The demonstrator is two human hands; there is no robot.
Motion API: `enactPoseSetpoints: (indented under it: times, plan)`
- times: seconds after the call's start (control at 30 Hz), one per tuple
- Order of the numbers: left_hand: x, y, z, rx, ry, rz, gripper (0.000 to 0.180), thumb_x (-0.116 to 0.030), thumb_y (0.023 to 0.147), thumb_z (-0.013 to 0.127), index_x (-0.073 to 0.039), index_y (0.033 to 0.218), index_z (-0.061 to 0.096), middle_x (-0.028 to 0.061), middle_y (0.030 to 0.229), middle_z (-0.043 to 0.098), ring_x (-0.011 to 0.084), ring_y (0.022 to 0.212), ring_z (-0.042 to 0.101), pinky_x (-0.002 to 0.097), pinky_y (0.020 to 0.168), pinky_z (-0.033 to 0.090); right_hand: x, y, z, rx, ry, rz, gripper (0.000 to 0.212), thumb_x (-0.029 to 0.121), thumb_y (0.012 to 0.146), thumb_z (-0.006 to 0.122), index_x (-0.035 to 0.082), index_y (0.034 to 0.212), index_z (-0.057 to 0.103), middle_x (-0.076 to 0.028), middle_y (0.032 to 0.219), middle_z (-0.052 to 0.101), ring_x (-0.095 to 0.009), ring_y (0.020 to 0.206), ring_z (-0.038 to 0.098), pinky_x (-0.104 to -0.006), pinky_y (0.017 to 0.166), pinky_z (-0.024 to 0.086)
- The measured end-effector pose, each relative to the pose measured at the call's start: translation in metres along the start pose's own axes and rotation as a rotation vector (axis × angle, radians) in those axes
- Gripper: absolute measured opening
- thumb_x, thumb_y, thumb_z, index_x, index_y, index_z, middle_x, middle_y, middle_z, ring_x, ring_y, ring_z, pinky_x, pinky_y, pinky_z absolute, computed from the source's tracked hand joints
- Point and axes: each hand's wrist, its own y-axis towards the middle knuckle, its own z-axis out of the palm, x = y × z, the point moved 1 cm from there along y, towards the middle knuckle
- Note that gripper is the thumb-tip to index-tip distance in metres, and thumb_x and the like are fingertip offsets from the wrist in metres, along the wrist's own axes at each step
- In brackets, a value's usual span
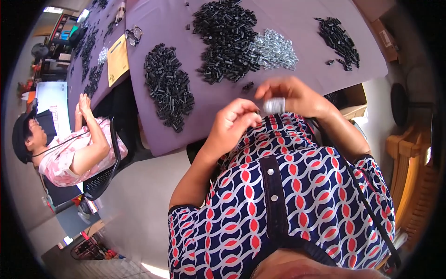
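My left hand (231,125) is raised over my lap just off the table's near edge. Its thumb and fingers pinch a small dark piece (257,112), most likely one of the black cylindrical parts. Close beside it, my right hand (297,96) has its fingers curled in, and a whitish wrap (274,106) covers one digit. Whatever its fingertips hold is too small and blurred to make out. Beyond the hands lie a big pile of black cylindrical parts (225,39) and a heap of clear, silvery pieces (277,50). A few loose black parts (248,86) lie near my fingertips.
The purple-covered table (204,109) also holds a long black pile (168,83) at left and a smaller one (338,42) at right. A yellow envelope (118,60) lies farther left, near a seated co-worker (76,149). A cardboard box (355,100) stands below the right edge.
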Motion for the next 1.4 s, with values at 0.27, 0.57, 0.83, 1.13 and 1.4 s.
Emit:
enactPoseSetpoints:
  times: [0.27,0.57,0.83,1.13,1.4]
  plan:
    - [0.011,0.006,-0.017,-0.241,-0.101,0.025,0.012,-0.01,0.1,0.058,-0.002,0.109,0.06,0.0056,0.094,0.069,0.0085,0.079,0.062,0.0235,0.076,0.051,-0.007,0.043,0.0,-0.271,-1.04,-0.329,0.022,0.003,0.078,0.068,0.003,0.099,0.068,-0.014,0.097,0.062,-0.035,0.09,0.063,-0.0402,0.077,0.054]
    - [0.007,0.011,-0.015,-0.241,-0.086,0.017,0.021,-0.009,0.099,0.059,0.001,0.116,0.062,0.0079,0.094,0.071,0.0091,0.077,0.063,0.024,0.074,0.053,0.016,0.027,-0.001,-0.3,-0.514,-0.062,0.025,-0.011,0.076,0.063,-0.001,0.099,0.063,-0.008,0.094,0.067,-0.016,0.09,0.068,-0.0289,0.08,0.054]
    - [0.005,0.018,-0.001,-0.179,-0.079,-0.033,0.02,-0.011,0.099,0.06,0.002,0.114,0.063,0.0073,0.092,0.072,0.0087,0.076,0.064,0.0244,0.073,0.053,0.012,0.018,0.01,-0.159,-0.132,-0.152,0.022,-0.015,0.086,0.061,-0.002,0.102,0.067,-0.004,0.101,0.063,-0.013,0.099,0.063,-0.0269,0.088,0.051]
    - [0.003,0.02,-0.002,-0.128,-0.262,-0.132,0.02,-0.014,0.099,0.06,0.0,0.113,0.063,0.0078,0.092,0.073,0.0106,0.076,0.065,0.0247,0.072,0.053,0.014,0.015,0.003,-0.098,-0.072,-0.156,0.04,-0.024,0.069,0.05,-0.003,0.1,0.062,-0.005,0.105,0.06,-0.016,0.102,0.062,-0.0288,0.094,0.05]
    - [0.006,0.022,-0.009,-0.07,-0.431,-0.204,0.02,-0.011,0.099,0.058,0.0,0.114,0.063,0.0096,0.091,0.071,0.014,0.074,0.065,0.0264,0.07,0.052,0.016,0.016,0.001,-0.08,-0.041,-0.142,0.048,-0.023,0.059,0.043,-0.004,0.099,0.061,-0.006,0.105,0.059,-0.017,0.104,0.061,-0.0295,0.095,0.049]
